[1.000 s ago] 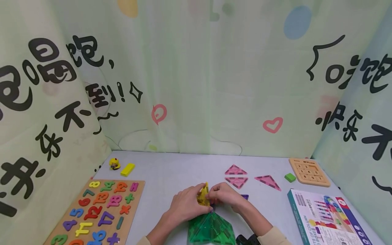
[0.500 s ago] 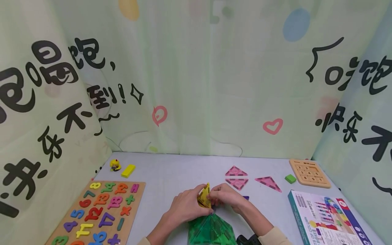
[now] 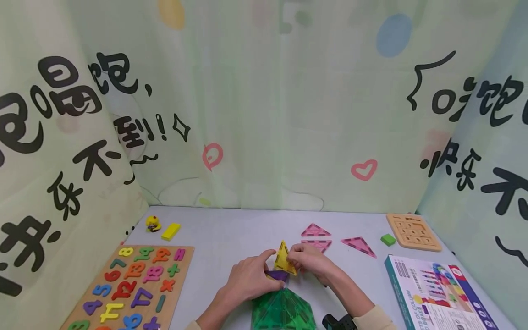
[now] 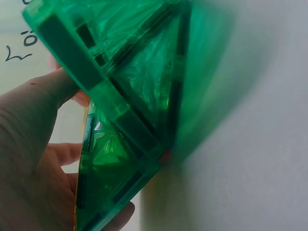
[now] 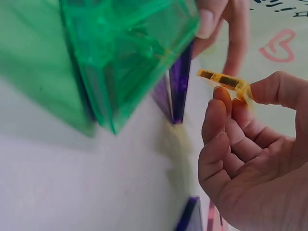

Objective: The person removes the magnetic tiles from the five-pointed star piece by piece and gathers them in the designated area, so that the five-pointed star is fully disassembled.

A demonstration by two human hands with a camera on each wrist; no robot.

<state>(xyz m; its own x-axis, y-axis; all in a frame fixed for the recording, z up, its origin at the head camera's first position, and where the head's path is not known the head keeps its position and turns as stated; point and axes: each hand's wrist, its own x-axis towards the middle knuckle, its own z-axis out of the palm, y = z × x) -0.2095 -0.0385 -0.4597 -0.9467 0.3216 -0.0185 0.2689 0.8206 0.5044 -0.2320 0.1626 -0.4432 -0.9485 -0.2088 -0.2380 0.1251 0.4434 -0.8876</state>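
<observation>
My right hand pinches a yellow triangular magnetic tile by its side; in the right wrist view the thumb and fingertips grip that tile edge-on. Just left of it, my left hand curls round the far side of a magnetic-tile structure, its thumb by a purple tile. The structure's green tiles form a sloped, see-through body nearest me. Up close in the left wrist view, these green tiles hide part of the left fingers.
Pink triangular tiles lie beyond the right hand. A number puzzle board is at left, with a yellow block and small yellow figure behind. At right are a boxed set, green block and wooden number board.
The yellow tile has come away from the left hand's side, moving slightly right and turning its face toward me in the right hand. The purple tile by the left thumb now shows.
</observation>
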